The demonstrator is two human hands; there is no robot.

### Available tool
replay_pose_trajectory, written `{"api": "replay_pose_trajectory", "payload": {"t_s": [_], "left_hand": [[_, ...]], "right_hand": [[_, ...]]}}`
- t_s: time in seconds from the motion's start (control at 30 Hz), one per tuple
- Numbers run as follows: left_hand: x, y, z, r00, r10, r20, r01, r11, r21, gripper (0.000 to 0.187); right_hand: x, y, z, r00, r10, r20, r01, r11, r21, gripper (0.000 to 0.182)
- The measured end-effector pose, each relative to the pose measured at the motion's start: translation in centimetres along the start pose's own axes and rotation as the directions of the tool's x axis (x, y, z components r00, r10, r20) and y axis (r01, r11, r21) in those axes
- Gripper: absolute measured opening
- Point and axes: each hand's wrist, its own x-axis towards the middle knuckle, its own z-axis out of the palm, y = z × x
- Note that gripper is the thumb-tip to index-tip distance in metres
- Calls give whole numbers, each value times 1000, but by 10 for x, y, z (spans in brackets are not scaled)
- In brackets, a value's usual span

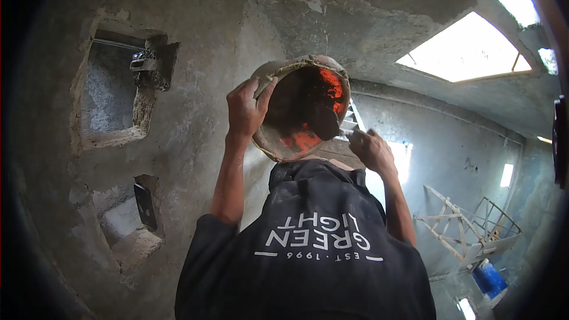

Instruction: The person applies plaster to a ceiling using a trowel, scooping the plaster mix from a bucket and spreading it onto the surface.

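My left hand (249, 106) grips the left rim of a round basin (278, 115), thumb over the edge and the other fingers behind it. The basin is tilted so that its inside faces me. Grey mortar coats much of it, and bare orange-red patches show through. At the lower right rim my right hand (372, 149) is closed round the short handle of a trowel (327, 123). Its dark, mortar-covered blade lies across the inside of the basin. Below both hands spreads my black printed T-shirt (314, 213).
A rough cement wall (195, 71) on the left has two recesses, the upper one holding a metal fitting (144, 64), the lower a dark phone-like slab (144, 206). A ladder (353, 117) stands beyond the basin. At right are a wooden frame (456, 225) and a blue object (489, 278).
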Motion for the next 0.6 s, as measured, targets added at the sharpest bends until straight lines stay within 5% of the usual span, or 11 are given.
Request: {"api": "replay_pose_trajectory", "payload": {"t_s": [0.13, 0.27, 0.43, 0.6], "left_hand": [[11, 18, -6, 997, 82, -7, -82, 997, -14, 31], [14, 26, -8, 996, 85, -8, -85, 996, -16, 31], [14, 25, -2, 1000, 24, -7, -25, 999, -29, 30], [17, 27, 3, 999, 26, 31, -29, 995, 90, 27]], "right_hand": [[18, 9, 9, 979, -196, 54, 200, 978, -65, 21], [17, 6, 8, 971, -234, 53, 234, 972, 3, 25], [-2, -3, -5, 997, -70, -32, 72, 995, 75, 38], [-16, 20, 1, 988, -105, -115, 127, 970, 206, 45]]}}
